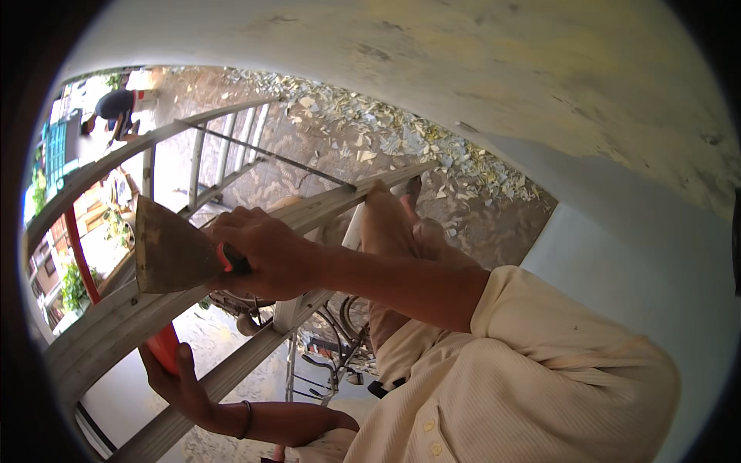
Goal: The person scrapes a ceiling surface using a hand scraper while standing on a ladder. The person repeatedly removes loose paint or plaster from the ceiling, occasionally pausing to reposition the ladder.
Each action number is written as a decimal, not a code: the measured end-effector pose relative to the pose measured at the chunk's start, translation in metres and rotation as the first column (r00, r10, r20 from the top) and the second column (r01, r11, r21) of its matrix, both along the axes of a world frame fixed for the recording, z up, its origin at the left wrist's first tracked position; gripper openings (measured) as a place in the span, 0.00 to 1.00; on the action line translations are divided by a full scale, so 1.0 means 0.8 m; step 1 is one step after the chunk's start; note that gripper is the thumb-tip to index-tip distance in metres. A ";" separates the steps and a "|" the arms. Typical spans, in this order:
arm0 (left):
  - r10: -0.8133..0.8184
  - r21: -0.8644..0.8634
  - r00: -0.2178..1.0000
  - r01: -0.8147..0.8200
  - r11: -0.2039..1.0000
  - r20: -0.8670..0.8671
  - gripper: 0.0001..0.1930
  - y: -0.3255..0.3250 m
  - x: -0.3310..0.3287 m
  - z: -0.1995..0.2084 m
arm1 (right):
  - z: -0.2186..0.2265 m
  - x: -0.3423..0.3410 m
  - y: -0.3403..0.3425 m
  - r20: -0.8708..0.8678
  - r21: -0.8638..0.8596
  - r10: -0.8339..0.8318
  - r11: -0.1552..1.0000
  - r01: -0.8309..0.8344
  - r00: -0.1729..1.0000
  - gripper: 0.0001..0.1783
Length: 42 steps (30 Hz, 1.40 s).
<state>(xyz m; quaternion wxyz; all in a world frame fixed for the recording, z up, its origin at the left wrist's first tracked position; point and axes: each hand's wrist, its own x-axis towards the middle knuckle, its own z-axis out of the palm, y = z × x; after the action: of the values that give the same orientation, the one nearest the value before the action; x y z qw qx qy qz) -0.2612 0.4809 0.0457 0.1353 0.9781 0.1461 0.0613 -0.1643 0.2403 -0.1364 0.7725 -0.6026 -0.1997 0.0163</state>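
My right hand is closed round the red-and-black handle of a wide scraper. Its broad, stained metal blade points left, in front of the rail of an aluminium ladder. Lower down, my left hand has thumb and fingers around a smooth red piece, beside the same rail. The rail hides the upper end of that piece, so its kind does not show. One of my bare legs is against the ladder.
Peeled paint flakes litter the floor below along a wall with patchy, scraped paint. A bicycle stands beneath the ladder. At the far left, a person bends over near a bucket. Green plants stand outside.
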 end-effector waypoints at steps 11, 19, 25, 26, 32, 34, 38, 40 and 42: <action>0.006 -0.067 0.999 -0.009 0.998 -0.045 0.43 -0.017 -0.002 -0.007 | -0.008 0.002 -0.005 -0.015 0.002 -0.003 1.000 0.003 1.000 0.28; 0.054 -0.070 0.998 -0.053 0.996 0.017 0.48 -0.016 -0.008 -0.005 | -0.009 0.003 0.000 -0.021 0.117 0.004 0.993 -0.002 1.000 0.27; 0.004 0.040 0.998 -0.001 0.999 -0.063 0.44 -0.029 -0.001 -0.020 | -0.014 -0.010 -0.013 -0.124 0.063 0.052 0.997 -0.045 0.991 0.27; -0.004 0.113 0.999 0.008 0.994 -0.039 0.42 -0.033 -0.011 -0.018 | -0.011 -0.014 -0.007 -0.123 0.053 0.073 0.996 -0.067 0.990 0.28; -0.077 0.129 0.997 0.077 0.989 -0.007 0.42 -0.059 0.021 -0.009 | -0.002 -0.021 -0.015 -0.076 -0.119 -0.046 0.992 0.037 0.996 0.34; -0.061 0.099 0.996 0.068 0.993 -0.067 0.44 -0.063 0.022 -0.005 | -0.007 -0.023 -0.009 -0.043 -0.116 -0.104 0.988 0.098 0.994 0.29; -0.108 0.136 0.990 0.119 0.984 -0.088 0.42 -0.055 0.021 -0.001 | -0.005 -0.032 -0.010 -0.227 -0.115 -0.046 0.993 0.020 0.973 0.30; -0.128 0.129 0.989 0.137 0.982 -0.070 0.42 -0.055 0.028 -0.001 | 0.000 -0.034 -0.010 -0.286 -0.101 -0.036 0.995 0.007 0.957 0.31; -0.125 0.110 0.991 0.130 0.985 -0.056 0.43 -0.053 0.025 -0.003 | 0.019 -0.039 -0.010 -0.336 -0.174 -0.082 0.984 0.023 0.938 0.26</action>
<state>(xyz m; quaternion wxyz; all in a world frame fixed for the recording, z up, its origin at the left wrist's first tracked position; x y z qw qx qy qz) -0.2411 0.4384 0.0431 0.0793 0.9927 0.0826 0.0369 -0.1958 0.2324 -0.1211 0.7420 -0.6587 -0.0444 0.1167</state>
